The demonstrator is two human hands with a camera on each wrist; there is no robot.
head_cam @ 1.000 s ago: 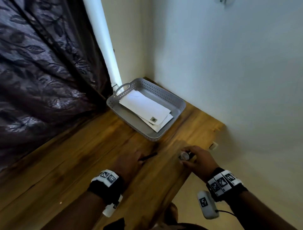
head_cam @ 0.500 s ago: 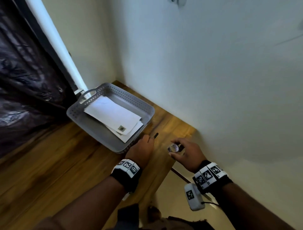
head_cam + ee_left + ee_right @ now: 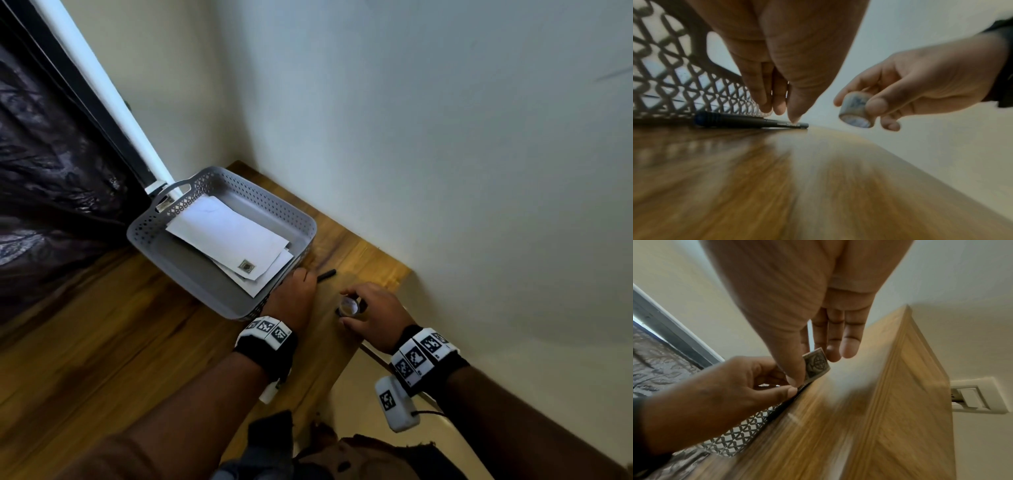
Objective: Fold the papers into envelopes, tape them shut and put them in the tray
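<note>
A grey perforated tray (image 3: 144, 228) at the table's far corner holds two white folded envelopes (image 3: 229, 236), the top one sealed with a patterned tape piece. My left hand (image 3: 305, 277) is just right of the tray. Its thumb and fingertips (image 3: 794, 119) pinch a black pen (image 3: 748, 121) that lies on the wood along the tray wall (image 3: 674, 81). My right hand (image 3: 346, 308) pinches a small patterned tape roll (image 3: 856, 109) between thumb and fingers, slightly above the table, right of the pen. In the right wrist view the tape roll (image 3: 817, 365) hovers over the table edge.
The wooden table (image 3: 102, 342) ends close on the right at an edge (image 3: 394, 277). Pale walls (image 3: 445, 171) stand behind and to the right. A wall switch (image 3: 972, 395) sits beyond the table's end. A dark curtain (image 3: 51, 171) hangs at the left.
My left hand has slid the pen forward to the tray's side. My right hand has carried the tape roll forward beside it. The head view has swung right.
</note>
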